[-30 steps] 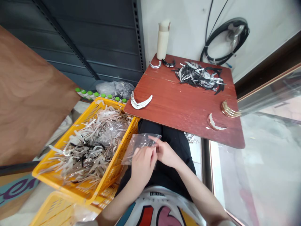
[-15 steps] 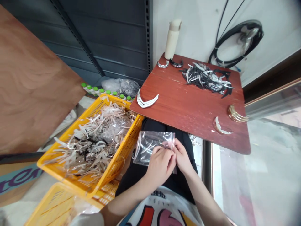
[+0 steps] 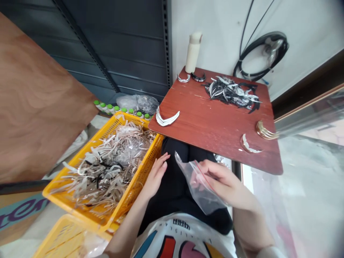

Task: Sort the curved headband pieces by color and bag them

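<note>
A clear zip bag with a red line along its seal [image 3: 202, 199] hangs over my lap, pinched near its top by my right hand [image 3: 219, 181]. The bag looks empty. My left hand [image 3: 156, 173] is beside the right rim of the yellow basket [image 3: 146, 157], its fingers stretched out and holding nothing. White, black and beige curved strips [image 3: 107, 172] and crumpled clear plastic fill the basket.
On the red-brown board [image 3: 199, 111] lie a stack of white curved pieces [image 3: 166, 120], a black and silver pile [image 3: 231, 93], gold curved pieces [image 3: 266, 132] and a cream bottle [image 3: 193, 53]. Green-capped bottles [image 3: 116, 108] stand behind the basket.
My hands have moved apart: the left toward the basket, the right to the right with the bag. The bag now hangs tilted from the right hand. The view has shifted slightly.
</note>
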Demonstrator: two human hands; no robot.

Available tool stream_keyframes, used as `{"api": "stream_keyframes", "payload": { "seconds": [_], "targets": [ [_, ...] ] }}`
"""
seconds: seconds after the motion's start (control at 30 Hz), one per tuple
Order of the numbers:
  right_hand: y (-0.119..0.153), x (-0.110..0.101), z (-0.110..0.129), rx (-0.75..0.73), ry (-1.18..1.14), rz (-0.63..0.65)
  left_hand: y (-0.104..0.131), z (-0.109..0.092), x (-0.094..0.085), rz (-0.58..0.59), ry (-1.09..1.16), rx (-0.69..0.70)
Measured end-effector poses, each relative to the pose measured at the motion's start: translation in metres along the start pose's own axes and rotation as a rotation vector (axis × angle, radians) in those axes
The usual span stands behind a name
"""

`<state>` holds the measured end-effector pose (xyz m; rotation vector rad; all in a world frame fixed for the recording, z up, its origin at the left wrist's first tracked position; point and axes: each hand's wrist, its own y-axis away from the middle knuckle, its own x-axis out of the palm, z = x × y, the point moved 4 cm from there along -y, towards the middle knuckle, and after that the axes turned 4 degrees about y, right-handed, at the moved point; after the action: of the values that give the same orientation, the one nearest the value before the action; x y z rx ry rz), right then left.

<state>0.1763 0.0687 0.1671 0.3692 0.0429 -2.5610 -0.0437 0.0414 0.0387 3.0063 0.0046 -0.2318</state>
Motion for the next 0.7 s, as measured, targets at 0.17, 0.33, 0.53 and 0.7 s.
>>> {"api": "stream_keyframes", "payload": {
  "seconds": [0.17, 0.33, 0.53, 0.7],
  "targets": [
    [0.001, -0.041, 0.031, 0.037, 0.178, -0.092, 0.004, -0.036, 0.039, 0.275, 0.312, 0.149],
    [0.009, -0.077, 0.039, 0.094, 0.017, -0.203, -0.028, -0.032, 0.091, 0.393, 0.612, -0.013],
    [0.026, -0.122, 0.033, 0.136, -0.056, -0.475, -0.035, -0.052, 0.135, 0.347, 0.908, -0.157],
    [0.037, -0.132, 0.013, 0.144, -0.081, -0.509, -0.024, -0.066, 0.143, 0.336, 0.986, -0.294]
  ]
}}
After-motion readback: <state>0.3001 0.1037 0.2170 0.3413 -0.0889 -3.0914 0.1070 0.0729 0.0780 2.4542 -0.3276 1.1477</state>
